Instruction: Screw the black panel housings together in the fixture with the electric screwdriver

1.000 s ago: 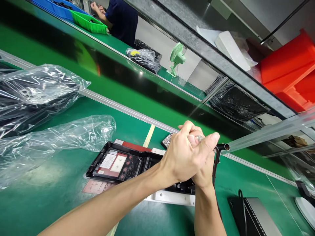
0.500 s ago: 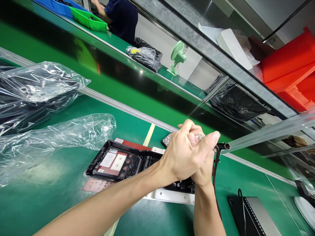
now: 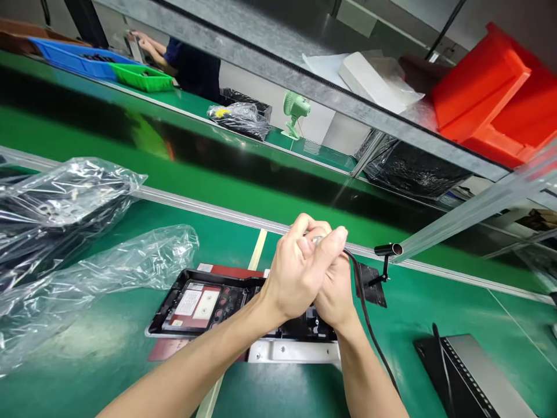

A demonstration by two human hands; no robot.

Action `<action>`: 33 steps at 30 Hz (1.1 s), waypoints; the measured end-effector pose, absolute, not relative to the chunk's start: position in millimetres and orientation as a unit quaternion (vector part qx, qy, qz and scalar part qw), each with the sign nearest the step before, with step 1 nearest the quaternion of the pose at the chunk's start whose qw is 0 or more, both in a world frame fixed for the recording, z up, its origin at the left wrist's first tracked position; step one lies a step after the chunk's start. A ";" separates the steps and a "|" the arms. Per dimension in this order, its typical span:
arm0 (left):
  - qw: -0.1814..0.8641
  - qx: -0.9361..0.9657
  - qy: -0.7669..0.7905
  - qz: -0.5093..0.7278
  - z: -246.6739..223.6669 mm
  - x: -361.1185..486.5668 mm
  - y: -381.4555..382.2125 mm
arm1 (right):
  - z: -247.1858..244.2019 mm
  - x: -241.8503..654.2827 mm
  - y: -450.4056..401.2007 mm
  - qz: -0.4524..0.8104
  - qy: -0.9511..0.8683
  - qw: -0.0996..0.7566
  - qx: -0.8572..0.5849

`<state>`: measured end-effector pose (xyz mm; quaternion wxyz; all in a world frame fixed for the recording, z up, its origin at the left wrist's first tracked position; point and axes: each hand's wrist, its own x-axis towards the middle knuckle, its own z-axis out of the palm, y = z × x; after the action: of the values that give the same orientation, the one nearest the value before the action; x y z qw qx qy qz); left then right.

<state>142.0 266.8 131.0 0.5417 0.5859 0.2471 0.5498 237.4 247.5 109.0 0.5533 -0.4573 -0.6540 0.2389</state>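
Note:
Over the black plastic housing (image 3: pixel 161 316), my left hand (image 3: pixel 298 270) is closed, its fingers wrapped against my right hand (image 3: pixel 333 284). Both hands clasp one thing, mostly hidden; only a small pale, shiny end (image 3: pixel 317 239) shows between the fingers. A dark cable (image 3: pixel 368 313) comes from behind my right hand and runs down along that forearm. The housing lies open side up, with a label, a white plate and round holes in its left part. A white fixture (image 3: pixel 291 350) holds it from below; my hands and forearms cover much of its right part.
Clear plastic bags (image 3: pixel 143 261) lie left, one around dark parts. A black tube holder (image 3: pixel 387 251) stands behind right. A grey-and-black device (image 3: pixel 474 371) lies lower right. Overhead, a metal shelf (image 3: pixel 270 61) carries a red bin (image 3: pixel 483 93). Across the partition is a co-worker (image 3: pixel 195 67).
The view has shifted, so the bench sits lower and the tube holder's base now shows. My clasped hands have moved slightly left over the housing, still closed together.

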 end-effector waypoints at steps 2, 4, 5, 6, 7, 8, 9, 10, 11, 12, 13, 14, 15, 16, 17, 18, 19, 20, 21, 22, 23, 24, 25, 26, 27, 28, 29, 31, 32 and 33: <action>0.541 0.586 0.247 0.551 131.8 141.9 266.8 | 108.6 237.3 247.6 0.247 -0.656 0.547 -0.456; 0.539 0.587 0.248 0.551 132.2 142.1 266.8 | 107.9 237.0 248.1 0.250 -0.657 0.544 -0.458; 0.538 0.588 0.249 0.551 132.2 142.4 266.8 | 107.5 236.7 248.6 0.249 -0.657 0.543 -0.460; 0.536 0.589 0.251 0.551 132.1 142.6 266.9 | 107.0 236.4 249.2 0.247 -0.657 0.544 -0.459; 0.533 0.589 0.253 0.551 131.8 142.9 266.9 | 106.7 236.0 249.8 0.246 -0.657 0.547 -0.457; 0.532 0.589 0.256 0.552 131.5 143.1 267.0 | 106.5 235.6 250.5 0.244 -0.657 0.552 -0.452; 0.530 0.590 0.258 0.551 131.2 143.2 267.1 | 106.4 235.1 251.1 0.244 -0.655 0.557 -0.448; 0.528 0.592 0.260 0.550 130.9 143.2 267.2 | 106.5 234.8 251.6 0.245 -0.655 0.560 -0.444; 0.526 0.595 0.262 0.548 130.7 143.1 267.3 | 106.7 234.4 251.9 0.247 -0.655 0.563 -0.441; 0.522 0.598 0.264 0.548 130.5 142.9 267.4 | 107.0 234.1 252.0 0.248 -0.655 0.563 -0.439; 0.517 0.602 0.266 0.547 130.5 142.6 267.5 | 107.4 233.9 252.1 0.249 -0.655 0.563 -0.439; 0.510 0.606 0.268 0.547 130.4 142.3 267.6 | 107.6 233.7 252.0 0.247 -0.656 0.563 -0.439; 0.503 0.611 0.270 0.548 130.4 141.9 267.7 | 107.8 233.5 252.0 0.244 -0.657 0.563 -0.439; 0.497 0.615 0.272 0.549 130.4 141.6 267.8 | 108.0 233.4 252.0 0.239 -0.659 0.562 -0.438; 0.492 0.619 0.273 0.549 130.4 141.3 267.9 | 108.1 233.2 252.0 0.234 -0.661 0.562 -0.438; 0.488 0.622 0.272 0.548 130.3 141.1 268.0 | 108.1 233.1 252.1 0.230 -0.662 0.563 -0.438; 0.487 0.624 0.271 0.547 130.2 141.0 268.0 | 108.1 233.0 252.2 0.227 -0.663 0.564 -0.437; 0.485 0.626 0.271 0.548 130.1 140.9 268.0 | 108.1 232.9 252.4 0.225 -0.663 0.566 -0.436; 0.484 0.626 0.270 0.548 130.0 141.0 267.9 | 108.1 232.8 252.6 0.223 -0.663 0.567 -0.435; 0.484 0.627 0.269 0.549 129.9 141.1 267.8 | 108.1 232.8 252.7 0.221 -0.662 0.568 -0.435; 0.484 0.627 0.268 0.549 129.9 141.2 267.7 | 108.0 232.9 252.8 0.219 -0.662 0.569 -0.436; 0.485 0.627 0.268 0.548 129.9 141.4 267.6 | 107.9 232.9 252.8 0.218 -0.662 0.569 -0.436; 0.487 0.627 0.267 0.545 130.0 141.6 267.7 | 107.7 233.0 252.9 0.219 -0.661 0.569 -0.437; 0.490 0.628 0.266 0.542 130.1 141.7 267.8 | 107.5 233.0 252.9 0.220 -0.660 0.570 -0.438; 0.493 0.628 0.267 0.540 130.2 141.9 268.0 | 107.3 233.0 252.9 0.223 -0.658 0.571 -0.438; 0.494 0.627 0.267 0.539 130.3 142.0 268.2 | 107.1 232.9 253.0 0.224 -0.657 0.571 -0.438; 0.495 0.626 0.266 0.540 130.4 142.1 268.4 | 106.9 232.9 253.0 0.224 -0.657 0.571 -0.438; 0.496 0.624 0.264 0.543 130.4 142.1 268.4 | 106.6 232.7 253.1 0.216 -0.658 0.569 -0.443; 0.497 0.623 0.262 0.544 130.4 142.0 268.3 | 106.6 232.6 253.0 0.211 -0.658 0.568 -0.446; 0.500 0.621 0.259 0.545 130.3 141.9 268.0 | 106.8 232.4 252.9 0.208 -0.659 0.568 -0.448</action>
<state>141.9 268.0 130.3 0.5000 0.6209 0.2593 0.5452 232.4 252.9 106.8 0.5681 -0.4476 -0.6586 0.2080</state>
